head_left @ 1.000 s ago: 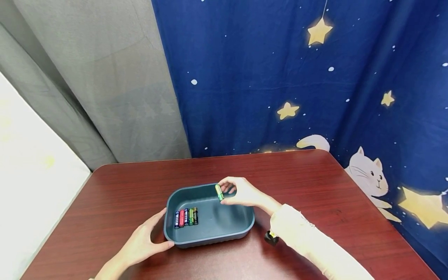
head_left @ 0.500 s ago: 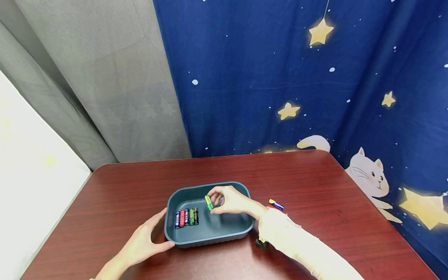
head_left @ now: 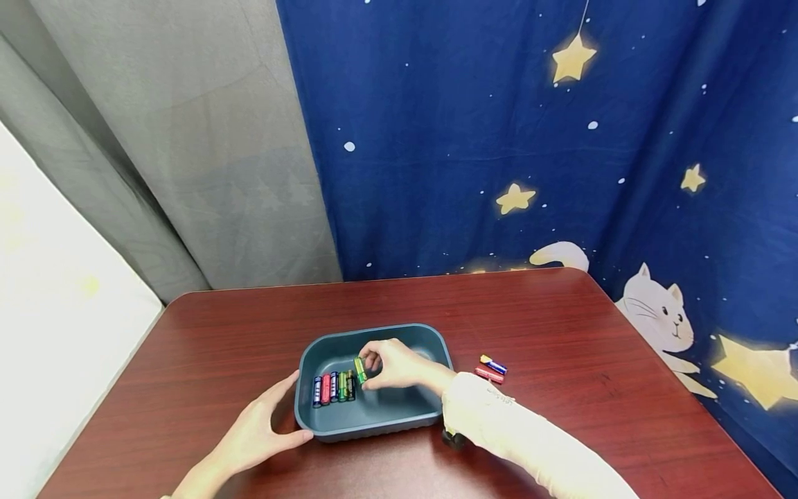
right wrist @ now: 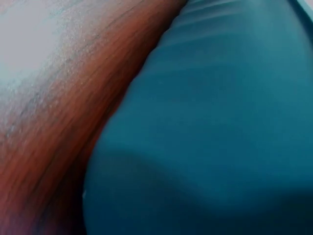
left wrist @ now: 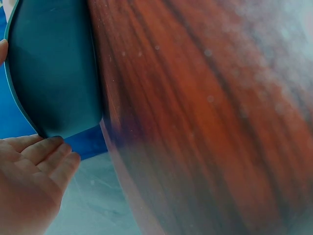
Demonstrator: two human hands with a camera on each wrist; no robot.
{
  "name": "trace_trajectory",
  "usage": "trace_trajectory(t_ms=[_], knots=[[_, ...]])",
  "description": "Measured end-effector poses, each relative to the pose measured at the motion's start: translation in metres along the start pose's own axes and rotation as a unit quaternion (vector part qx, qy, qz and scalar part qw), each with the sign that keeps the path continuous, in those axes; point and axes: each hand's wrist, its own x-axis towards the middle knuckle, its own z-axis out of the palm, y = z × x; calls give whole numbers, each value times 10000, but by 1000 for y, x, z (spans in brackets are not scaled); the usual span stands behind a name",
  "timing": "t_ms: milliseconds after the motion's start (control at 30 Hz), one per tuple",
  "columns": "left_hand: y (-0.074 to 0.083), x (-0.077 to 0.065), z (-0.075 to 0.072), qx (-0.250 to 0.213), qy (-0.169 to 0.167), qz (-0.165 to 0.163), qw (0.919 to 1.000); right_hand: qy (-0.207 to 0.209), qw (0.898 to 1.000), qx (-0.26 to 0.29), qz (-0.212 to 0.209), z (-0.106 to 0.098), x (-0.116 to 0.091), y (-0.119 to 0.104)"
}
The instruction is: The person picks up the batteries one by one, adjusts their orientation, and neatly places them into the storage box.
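Note:
In the head view, my right hand (head_left: 395, 364) pinches a green-and-yellow battery (head_left: 359, 370) upright between thumb and fingers, inside a dark teal bin (head_left: 399, 409). Just left of it, several batteries lie side by side on the bin floor: a dark blue one (head_left: 317, 391), a red one (head_left: 325, 389), another blue one (head_left: 334, 387), a green one (head_left: 342, 386) and a black one (head_left: 351, 385). My left hand (head_left: 252, 431) spans the bin's left end, fingers and thumb touching its rim. The right wrist view has only the bin's ribbed outer wall (right wrist: 195, 117) and tabletop; that hand is out of sight there.
On the brown wooden table (head_left: 249, 333), right of the bin, lie a blue-and-yellow battery (head_left: 494, 364) and a red battery (head_left: 489, 375). A small black device (head_left: 452, 439) hangs under the right wrist. Grey and blue star-patterned curtains (head_left: 436, 138) stand behind the table.
My right hand has carried the green battery left and down into the bin, close to the row. The two batteries on the table have come out from behind the sleeve. My left hand stays put.

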Motion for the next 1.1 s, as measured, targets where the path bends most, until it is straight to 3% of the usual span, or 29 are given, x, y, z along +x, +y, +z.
trace_trajectory(t_ms=[133,567,967,1100], knots=[[0,0,0,4,13,15,10000,3,9995,-299,44,6,3,0],[1,0,-1,-36,-10,30,10000,13,9903,-1180,736,18,6,-5],[1,0,-1,-24,-37,6,10000,-75,9760,-2075,665,27,14,-8],[2,0,-1,-36,-49,-20,10000,-130,9756,-2093,656,26,15,-7]])
